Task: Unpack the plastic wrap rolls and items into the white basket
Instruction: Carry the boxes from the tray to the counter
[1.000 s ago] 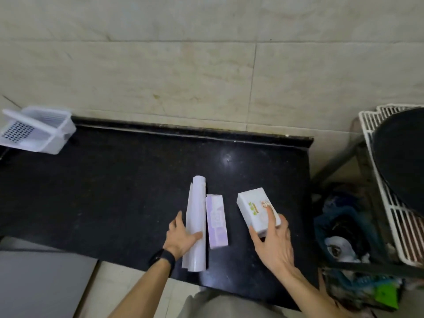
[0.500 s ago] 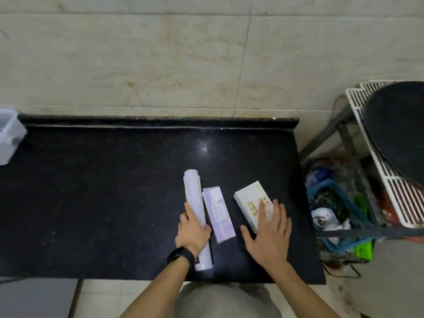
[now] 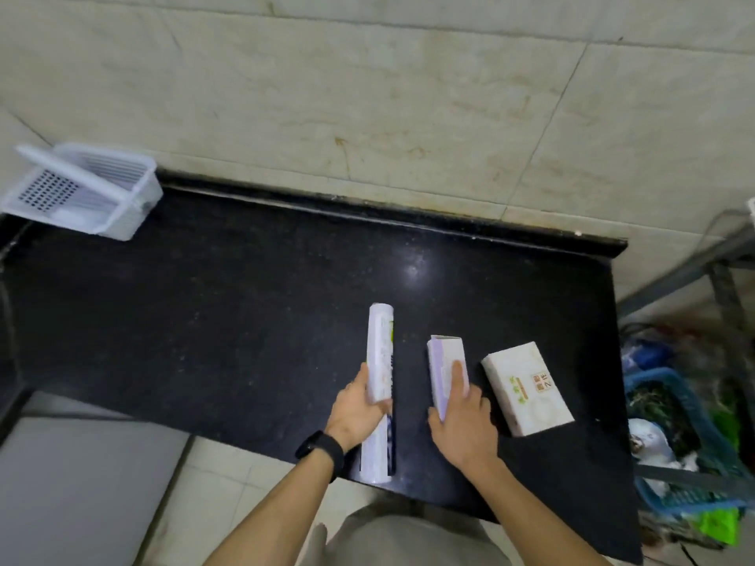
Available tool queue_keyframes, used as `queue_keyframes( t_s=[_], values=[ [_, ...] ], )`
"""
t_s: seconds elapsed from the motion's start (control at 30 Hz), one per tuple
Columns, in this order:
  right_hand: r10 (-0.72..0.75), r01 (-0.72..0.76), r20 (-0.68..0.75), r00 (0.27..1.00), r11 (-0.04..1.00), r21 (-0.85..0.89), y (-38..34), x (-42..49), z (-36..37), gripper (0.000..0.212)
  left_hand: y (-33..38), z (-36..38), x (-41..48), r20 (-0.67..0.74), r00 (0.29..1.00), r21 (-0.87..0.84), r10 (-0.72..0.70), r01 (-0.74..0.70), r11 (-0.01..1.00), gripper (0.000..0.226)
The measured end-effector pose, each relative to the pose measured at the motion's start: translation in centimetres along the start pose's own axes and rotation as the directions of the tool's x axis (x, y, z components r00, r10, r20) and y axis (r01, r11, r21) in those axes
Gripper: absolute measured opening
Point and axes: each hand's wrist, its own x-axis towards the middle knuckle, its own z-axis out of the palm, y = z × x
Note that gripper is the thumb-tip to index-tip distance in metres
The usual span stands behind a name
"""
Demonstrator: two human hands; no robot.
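Right hand (image 3: 461, 422) shifted, now grips purple box (image 3: 445, 361) | left hand (image 3: 359, 410) grips roll (image 3: 380, 349), long axis toward wall (image 3: 367, 96)

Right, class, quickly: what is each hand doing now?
Left hand: grips the roll.
Right hand: grips the purple box, index finger along its top.

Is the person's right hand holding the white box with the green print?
No, the right hand grips the purple box, while the white box lies on the counter to its right.
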Motion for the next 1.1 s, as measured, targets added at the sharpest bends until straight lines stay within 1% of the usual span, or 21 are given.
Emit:
queue_keyframes(
  t_s=[0.03,0.1,0.13,0.23,0.3,0.37,0.5,0.57,0.6,0.7,0.77,0.93,1.03,1.1],
  values=[
    [-0.005,0.005,-0.004,1.000,1.000,0.013,0.2,0.2,0.1,0.097,-0.3,-0.7,-0.5,-0.002,1.000,-0.085,-0.010,0.009,0.996,0.068],
    [-0.035,0.031,0.029,0.999,0.991,0.129,0.5,0.5,-0.1,0.094,-1.1,-1.9,-1.7,-0.004,0.999,-0.229,-0.049,0.047,0.972,0.055],
    [-0.074,0.063,0.055,0.996,0.981,0.185,0.3,0.6,-0.3,0.092,-1.5,-2.5,-2.4,-0.005,0.998,-0.290,-0.070,0.066,0.955,0.052],
    [-0.235,0.197,0.138,0.962,0.950,0.244,-1.9,0.5,-1.4,0.087,-2.6,-4.6,-5.0,-0.055,0.989,-0.474,-0.138,0.096,0.875,0.044],
    [-0.331,0.269,0.207,0.921,0.922,0.279,-4.8,0.2,-2.1,0.086,-3.2,-6.5,-6.9,-0.119,0.972,-0.572,-0.205,0.102,0.814,0.039],
    [-0.430,0.341,0.270,0.862,0.884,0.319,-8.4,-0.2,-2.7,0.087,-4.0,-8.8,-8.7,-0.182,0.943,-0.661,-0.277,0.091,0.745,0.037],
    [-0.588,0.475,0.283,0.758,0.795,0.378,-16.2,-1.7,-2.9,0.087,-7.2,-14.0,-11.7,-0.268,0.912,-0.791,-0.312,-0.023,0.611,0.039],
    [-0.639,0.526,0.290,0.712,0.760,0.382,-20.3,-3.0,-2.0,0.088,-9.6,-16.8,-13.3,-0.321,0.891,-0.826,-0.322,-0.097,0.556,0.043],
    [-0.653,0.539,0.289,0.700,0.749,0.386,-21.8,-3.5,-1.7,0.088,-10.5,-17.9,-13.9,-0.336,0.886,-0.832,-0.320,-0.120,0.541,0.045],
    [-0.698,0.577,0.271,0.662,0.706,0.409,-27.1,-5.4,-0.1,0.089,-13.9,-22.3,-15.2,-0.382,0.871,-0.831,-0.309,-0.177,0.528,0.049],
    [-0.734,0.627,0.241,0.635,0.672,0.395,-31.2,-6.9,1.3,0.088,-16.8,-25.8,-16.1,-0.404,0.865,-0.828,-0.298,-0.207,0.521,0.050],
    [-0.776,0.701,0.155,0.611,0.621,0.349,-40.9,-10.6,4.3,0.089,-23.6,-34.3,-18.2,-0.460,0.837,-0.811,-0.295,-0.261,0.524,0.051],
    [-0.781,0.728,0.124,0.613,0.618,0.297,-45.7,-11.8,5.6,0.091,-26.6,-38.4,-18.9,-0.509,0.804,-0.767,-0.306,-0.263,0.585,0.052],
    [-0.777,0.727,0.115,0.619,0.622,0.292,-48.1,-12.1,6.5,0.091,-28.3,-41.0,-18.7,-0.527,0.796,-0.745,-0.299,-0.263,0.613,0.052]
  ],
)
